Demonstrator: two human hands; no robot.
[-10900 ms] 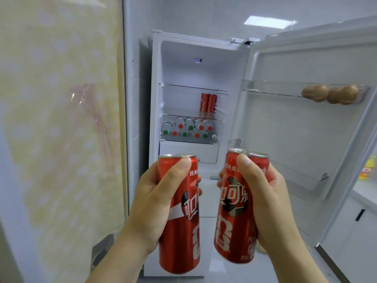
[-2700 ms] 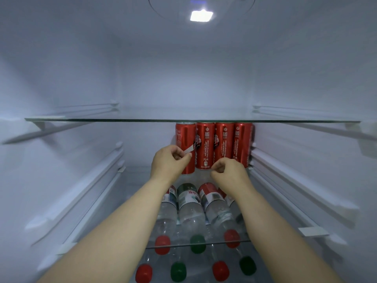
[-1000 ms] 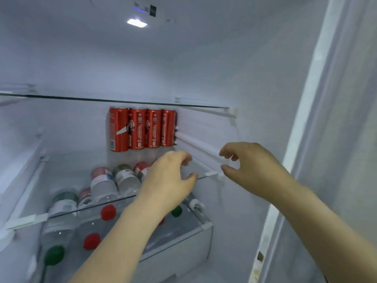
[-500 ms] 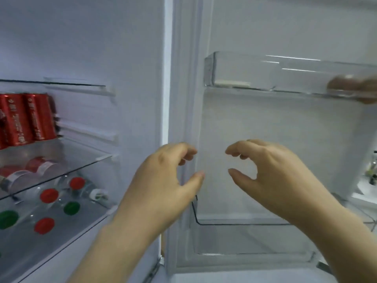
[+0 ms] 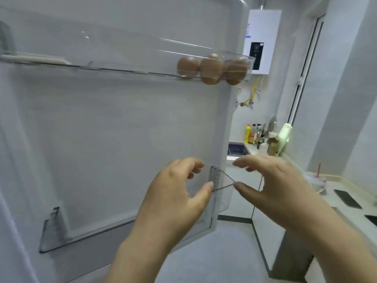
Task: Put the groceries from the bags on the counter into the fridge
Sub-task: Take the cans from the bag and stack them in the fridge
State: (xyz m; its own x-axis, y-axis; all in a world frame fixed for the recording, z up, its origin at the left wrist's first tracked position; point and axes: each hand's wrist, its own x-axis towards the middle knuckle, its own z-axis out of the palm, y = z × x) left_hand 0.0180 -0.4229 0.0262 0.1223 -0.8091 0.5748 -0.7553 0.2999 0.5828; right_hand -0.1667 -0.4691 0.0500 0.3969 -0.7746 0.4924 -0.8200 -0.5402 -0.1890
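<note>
- The fridge door (image 5: 122, 129) fills the left and centre of the frame. It stands wide open, so its inner bins face the person.
- The counter (image 5: 365, 201) runs down the right edge. The bags should be there, but none can be made out, only a blurred pale cup with a red straw (image 5: 315, 181).
- The left hand (image 5: 177, 193) is at lower centre and the right hand (image 5: 271, 186) beside it. Both are empty, fingers loosely curved and thumbs apart — free, I judge, for the next load.
- The upper door bin (image 5: 122, 64) has a clear front rail that keeps its contents in.
- Brown eggs (image 5: 211, 68) sit bunched at its right end, upper centre — already stored.
</note>
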